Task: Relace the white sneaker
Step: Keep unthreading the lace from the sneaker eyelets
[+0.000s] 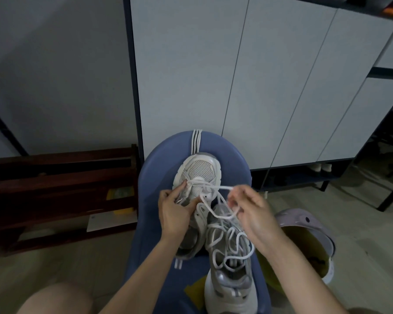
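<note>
A white sneaker (201, 171) lies toe-away on a blue seat (159, 164). My left hand (175, 211) grips its left side near the lowest eyelets, thumb against the upper. My right hand (252, 211) pinches a white lace (222, 188) that runs taut from the toe eyelets to my fingers and loops below them. A second white and silver sneaker (232, 268) stands nearer me, its own lace lying in loose coils over the tongue.
A dark wooden rack (61, 191) stands on the left. White cabinet doors (247, 75) rise behind the seat. A lilac-rimmed bin with a yellow-green liner (304, 241) sits at the right. My bare knee (55, 298) shows at the lower left.
</note>
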